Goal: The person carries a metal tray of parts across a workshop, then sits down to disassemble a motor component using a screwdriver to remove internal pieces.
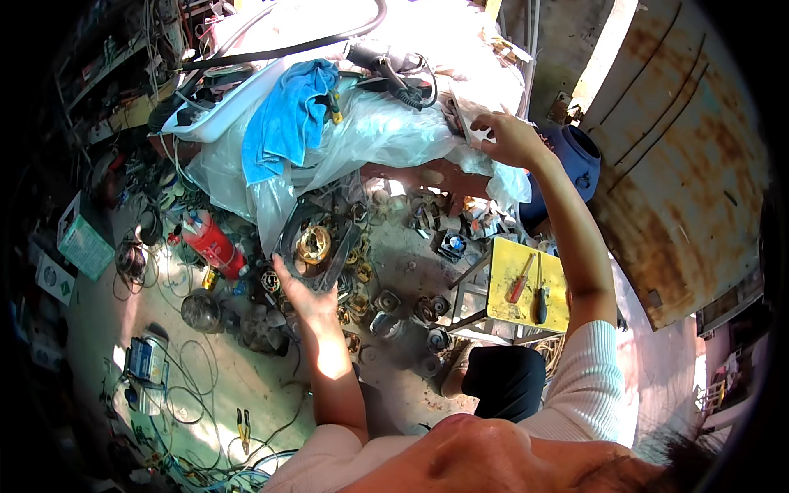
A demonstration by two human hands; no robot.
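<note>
My left hand (311,297) grips a dark, open-sided housing by its lower end, thumb on the near left side. Inside that housing sits a round copper-coloured coil (313,245). My right hand (511,140) is stretched out over the plastic-covered table, its fingers bent and apart beside a small narrow piece (457,119) at the table's right edge. Whether the fingertips touch this piece is hard to make out. A corded power tool (394,74) lies farther back, left of my right hand.
A blue cloth (288,115) and white tray (218,115) lie on the table. A yellow stool (505,283) bears two screwdrivers. Motor parts (386,324) and a red bottle (214,245) crowd the floor. Pliers (243,431) lie among cables. A blue barrel (567,164) stands right.
</note>
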